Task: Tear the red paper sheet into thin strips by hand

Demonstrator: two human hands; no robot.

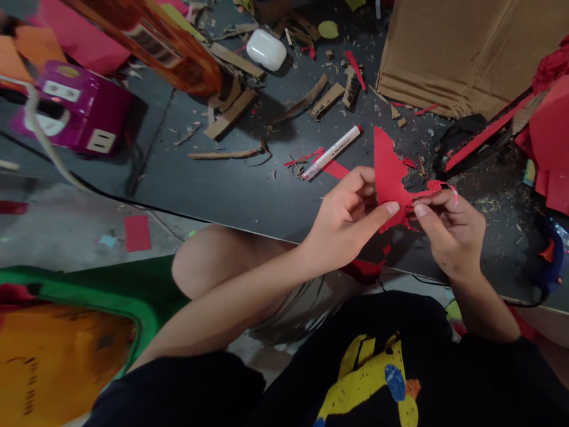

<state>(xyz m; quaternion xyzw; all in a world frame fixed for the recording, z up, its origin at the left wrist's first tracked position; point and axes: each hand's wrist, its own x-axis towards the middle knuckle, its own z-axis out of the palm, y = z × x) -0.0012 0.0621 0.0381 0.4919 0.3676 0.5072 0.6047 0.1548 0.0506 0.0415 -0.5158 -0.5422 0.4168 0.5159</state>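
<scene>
Both of my hands hold one jagged piece of red paper (390, 173) above the near edge of a dark board (231, 184). My left hand (349, 216) pinches its lower left part between thumb and fingers. My right hand (447, 228) is closed on a thin strip at the paper's right end, thumb tip close to my left thumb. A white marker with a red cap (331, 152) lies on the board just behind my left hand, beside small red paper scraps.
Cardboard strips (235, 107) and shavings litter the board. A white earbud case (266, 50) lies at the back, a large cardboard sheet (466, 53) at the back right, red paper (549, 142) at the right, a magenta box (73, 110) at the left.
</scene>
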